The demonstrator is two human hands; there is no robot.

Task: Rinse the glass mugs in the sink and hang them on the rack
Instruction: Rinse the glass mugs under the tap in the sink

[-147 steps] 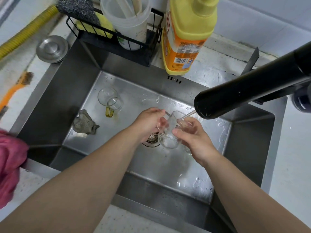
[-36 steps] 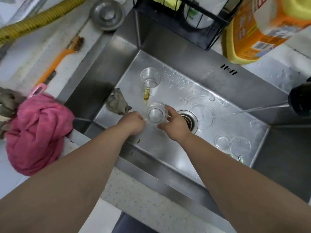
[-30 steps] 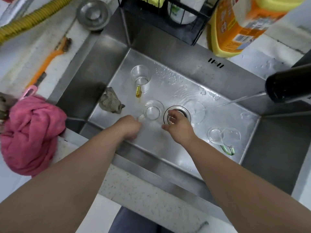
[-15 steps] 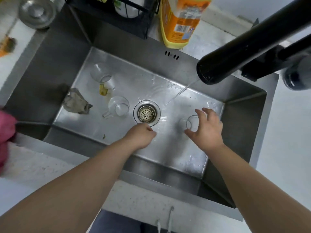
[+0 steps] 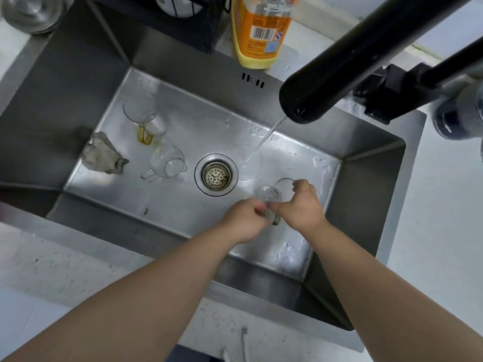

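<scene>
Three glass mugs lie in the steel sink (image 5: 78, 82). A green-handled mug (image 5: 271, 195) lies on its side right of the drain (image 5: 216, 175), and both hands hold it. My right hand (image 5: 300, 205) grips its body, fingers curled over the rim. My left hand (image 5: 245, 218) pinches it near the handle. A yellow-handled mug (image 5: 146, 118) and a clear-handled mug (image 5: 168, 163) lie on the sink floor at the left. The black faucet (image 5: 326, 84) runs a thin stream of water onto the floor just beyond the held mug. No hanging rack shows.
A grey rag (image 5: 103, 155) lies at the sink's left end. An orange-yellow detergent bottle (image 5: 261, 30) and a black wire caddy (image 5: 183, 19) stand behind the sink. A steel drain lid (image 5: 31, 11) rests at top left. White counter borders the near edge.
The clear-handled mug was set down left of the drain. My right hand reached right and took the green-handled mug; my left hand then moved over to join it.
</scene>
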